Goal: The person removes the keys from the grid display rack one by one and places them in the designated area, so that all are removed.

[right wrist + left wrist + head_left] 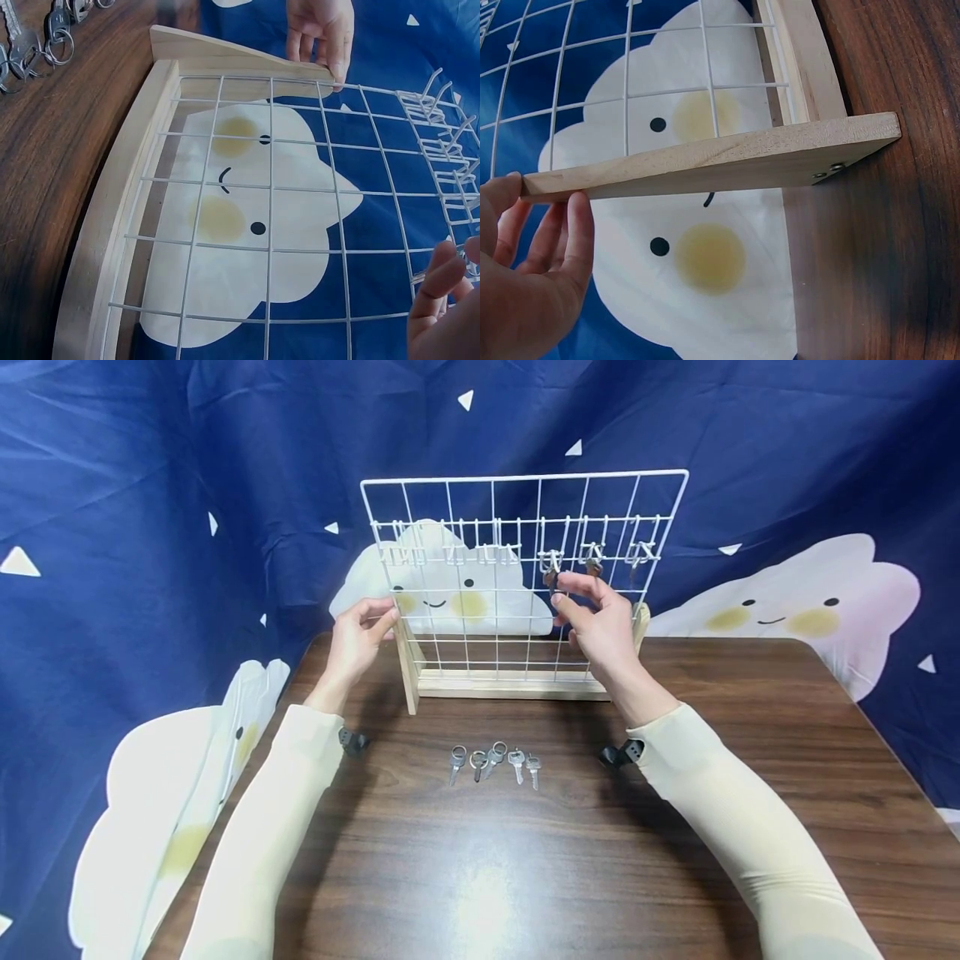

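Observation:
A white wire grid rack (496, 592) stands upright in a wooden base (517, 693) on the table. My left hand (355, 640) pinches the top of the rack's left wooden side piece (705, 156) between thumb and fingers. At the hooks on the right half, my right hand (604, 625) pinches a dark key (551, 578) whose ring is at a hook. Fingers cover the key's lower part, and the right wrist view barely shows it. Beside it, another key (593, 565) hangs on a hook. A further hook (641, 555) at the far right also bears a ring.
Several loose keys with rings (457, 764) lie in a row on the brown table (405, 843) in front of the rack. More white hooks (455, 554) line the grid's left half. A blue cloud-printed curtain (285, 460) hangs behind.

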Available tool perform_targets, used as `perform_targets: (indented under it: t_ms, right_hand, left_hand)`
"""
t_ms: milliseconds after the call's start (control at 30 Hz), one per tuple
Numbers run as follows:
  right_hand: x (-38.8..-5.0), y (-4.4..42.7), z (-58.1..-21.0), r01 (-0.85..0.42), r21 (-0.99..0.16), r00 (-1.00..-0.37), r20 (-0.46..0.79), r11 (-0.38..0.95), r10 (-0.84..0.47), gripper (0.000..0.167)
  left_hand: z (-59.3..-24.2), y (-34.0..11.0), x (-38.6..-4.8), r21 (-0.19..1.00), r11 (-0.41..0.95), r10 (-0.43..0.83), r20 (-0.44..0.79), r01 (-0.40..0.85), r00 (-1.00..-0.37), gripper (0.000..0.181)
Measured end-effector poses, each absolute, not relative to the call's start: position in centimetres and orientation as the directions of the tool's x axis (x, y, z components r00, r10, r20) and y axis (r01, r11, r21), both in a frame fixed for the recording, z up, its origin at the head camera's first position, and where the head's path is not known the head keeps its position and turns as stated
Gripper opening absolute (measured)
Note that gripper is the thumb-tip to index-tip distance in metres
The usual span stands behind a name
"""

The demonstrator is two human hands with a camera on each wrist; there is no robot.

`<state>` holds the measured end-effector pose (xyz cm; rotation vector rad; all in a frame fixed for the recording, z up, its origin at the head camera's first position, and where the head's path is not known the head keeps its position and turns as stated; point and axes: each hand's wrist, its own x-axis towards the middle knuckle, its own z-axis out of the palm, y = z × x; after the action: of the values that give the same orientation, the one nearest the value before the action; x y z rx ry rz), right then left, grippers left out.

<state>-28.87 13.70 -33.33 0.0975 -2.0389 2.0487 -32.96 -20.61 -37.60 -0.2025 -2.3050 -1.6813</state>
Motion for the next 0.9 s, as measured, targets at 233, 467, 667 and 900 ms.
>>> perform_targets:
  t_ms: [233,467,667,900]
  right_hand:
    - [-29.1,13.4,-33.1,-0.245,-0.97,-0.961,0.244,0.009,0.133,0.028]
    - [-29.6,13.2,-32.9,-0.251,-0.967,-0.96,0.244,-0.037,0.14,0.021]
    - [-29.9,13.0,-32.8,-0.273,-0.959,-0.954,0.26,-0.072,0.153,0.017]
    - [-30.1,12.9,-32.6,-0.265,-0.96,-0.957,0.25,-0.089,0.15,0.013]
  left_hand:
    - [-37.7,-20.5,-32.9,0.91,0.309,-0.055,0.307,0.277,-0.95,0.034]
    - [-37.6,-20.5,-32.9,0.911,0.313,-0.058,0.301,0.269,-0.952,0.032]
    - [-37.5,-20.5,-32.9,0.911,0.314,-0.058,0.298,0.266,-0.953,0.033]
    - [-37.7,-20.6,-33.1,0.913,0.301,-0.053,0.305,0.276,-0.951,0.035]
